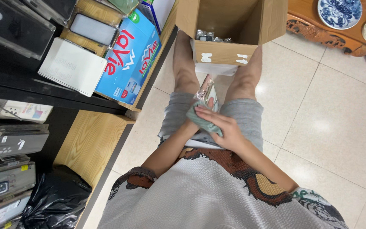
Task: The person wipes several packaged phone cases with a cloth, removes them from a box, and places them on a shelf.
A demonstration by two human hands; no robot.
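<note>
I am seated and looking down at my lap. My right hand [223,127] presses a green cloth [201,119] against a clear shiny plastic packet [207,91]. The packet stands up from my lap between my knees. My left hand [190,124] holds the packet from below and is mostly hidden under the cloth and my right hand. An open cardboard box [229,51] stands on the floor between my shins, with several small wrapped items [208,36] inside it.
A wooden shelf unit [94,140] on my left carries a blue carton [130,59], a white spiral notebook [70,68] and several packaged phone cases [9,178]. A black plastic bag [56,199] sits low down. A carved wooden table with a blue-and-white plate [339,12] is at the upper right.
</note>
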